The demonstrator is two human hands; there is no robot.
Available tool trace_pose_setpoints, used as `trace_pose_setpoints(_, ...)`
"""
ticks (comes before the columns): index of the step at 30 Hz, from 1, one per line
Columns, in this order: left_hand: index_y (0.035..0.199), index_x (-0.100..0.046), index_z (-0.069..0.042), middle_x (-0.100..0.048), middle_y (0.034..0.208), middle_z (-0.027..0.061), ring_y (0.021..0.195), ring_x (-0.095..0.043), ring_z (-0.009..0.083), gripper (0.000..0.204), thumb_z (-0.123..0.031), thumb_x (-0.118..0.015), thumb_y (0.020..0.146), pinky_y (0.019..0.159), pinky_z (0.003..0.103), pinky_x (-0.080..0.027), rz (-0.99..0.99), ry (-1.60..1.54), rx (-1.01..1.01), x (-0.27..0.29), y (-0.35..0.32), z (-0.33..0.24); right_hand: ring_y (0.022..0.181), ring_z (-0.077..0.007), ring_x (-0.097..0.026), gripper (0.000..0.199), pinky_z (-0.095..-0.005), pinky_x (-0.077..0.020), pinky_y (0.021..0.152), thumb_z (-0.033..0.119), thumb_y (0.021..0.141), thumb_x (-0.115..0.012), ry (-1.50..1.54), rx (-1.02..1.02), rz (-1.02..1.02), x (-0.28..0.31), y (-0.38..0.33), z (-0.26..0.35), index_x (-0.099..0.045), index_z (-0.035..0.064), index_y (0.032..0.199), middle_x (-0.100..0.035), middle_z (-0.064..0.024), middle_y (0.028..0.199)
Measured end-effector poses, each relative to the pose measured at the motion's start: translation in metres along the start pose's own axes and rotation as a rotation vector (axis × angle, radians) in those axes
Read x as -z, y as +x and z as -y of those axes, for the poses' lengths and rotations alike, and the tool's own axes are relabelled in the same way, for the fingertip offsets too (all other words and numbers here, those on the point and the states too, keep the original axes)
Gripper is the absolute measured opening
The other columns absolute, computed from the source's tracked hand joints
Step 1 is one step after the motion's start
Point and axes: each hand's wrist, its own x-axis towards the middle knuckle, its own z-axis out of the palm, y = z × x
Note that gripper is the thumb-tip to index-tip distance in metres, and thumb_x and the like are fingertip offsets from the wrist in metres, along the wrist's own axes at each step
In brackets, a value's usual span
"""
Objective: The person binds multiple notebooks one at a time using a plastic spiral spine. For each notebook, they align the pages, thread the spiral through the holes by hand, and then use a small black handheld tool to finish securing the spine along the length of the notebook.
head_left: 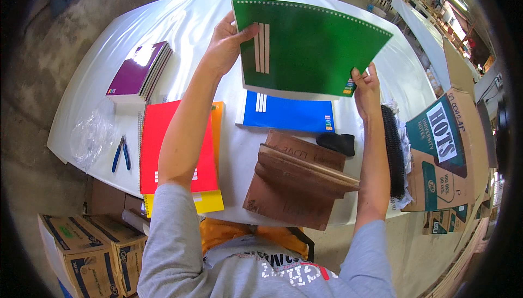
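Note:
Raised over the far part of the table is a green notebook (310,47), with a row of punched holes along its upper edge and no coil visible in them. My left hand (226,44) grips its left edge, thumb on the cover. At the lower right corner my right hand (366,88) pinches it between thumb and fingers. Beneath, partly covered from view, a blue notebook (289,113) lies on the white table (190,20). Closer to me rests a brown wooden stand (294,181) with an upright ridge, and a black rounded object (336,143) touches its far right side.
Left of centre lie a red spiral notebook (163,140) over yellow and orange ones, blue-handled pliers (121,153), clear plastic (90,137) and a purple notebook stack (140,71). Black coils (392,151) lie along the right edge, beside an open carton (441,151). More cartons (90,249) stand lower left.

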Motion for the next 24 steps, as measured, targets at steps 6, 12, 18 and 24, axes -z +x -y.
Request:
trace_pose_setpoints(6, 0.111, -0.052, -0.005, -0.061, 0.101, 0.0031, 0.093, -0.054, 0.0113, 0.030, -0.003, -0.061, 0.082, 0.085, 0.026, -0.041, -0.054, 0.241, -0.124, 0.012, -0.012, 0.042, 0.086, -0.0092, -0.053, 0.028, -0.0239, -0.0419, 0.076, 0.011, 0.087, -0.058, -0.302, -0.027, 0.059, 0.016, -0.012, -0.036, -0.054, 0.0040, 0.114, -0.060, -0.0010, 0.096)
trace_pose_setpoints(12, 0.109, -0.050, -0.004, -0.061, 0.095, 0.0035, 0.088, -0.057, 0.0112, 0.042, -0.005, -0.072, 0.073, 0.080, 0.027, -0.046, -0.114, 0.271, 0.096, 0.014, -0.039, 0.094, 0.089, -0.0116, -0.047, 0.037, -0.0236, -0.0394, 0.077, 0.007, 0.084, -0.060, -0.178, -0.072, 0.121, 0.004, -0.039, -0.075, -0.038, 0.0083, 0.114, -0.049, -0.0014, 0.095)
trace_pose_setpoints(18, 0.104, -0.054, -0.004, -0.063, 0.096, 0.0059, 0.086, -0.058, 0.0139, 0.048, -0.004, -0.078, 0.063, 0.078, 0.029, -0.048, -0.235, 0.413, 0.172, 0.021, -0.061, 0.144, 0.087, -0.0130, -0.046, 0.038, -0.0249, -0.0394, 0.074, 0.001, 0.084, -0.056, -0.404, 0.076, 0.146, 0.015, -0.042, -0.096, -0.033, 0.0062, 0.114, -0.047, -0.0047, 0.092)
trace_pose_setpoints(24, 0.120, -0.032, -0.006, -0.054, 0.097, 0.0050, 0.085, -0.055, 0.0120, 0.064, -0.006, -0.073, 0.072, 0.061, 0.025, -0.051, -0.096, 0.692, 0.224, 0.021, -0.056, 0.106, 0.067, -0.0092, -0.047, 0.040, -0.0230, -0.0428, 0.058, 0.008, 0.085, -0.057, -0.555, -0.031, 0.188, 0.010, -0.024, -0.014, -0.034, 0.0055, 0.118, -0.049, -0.0042, 0.081)
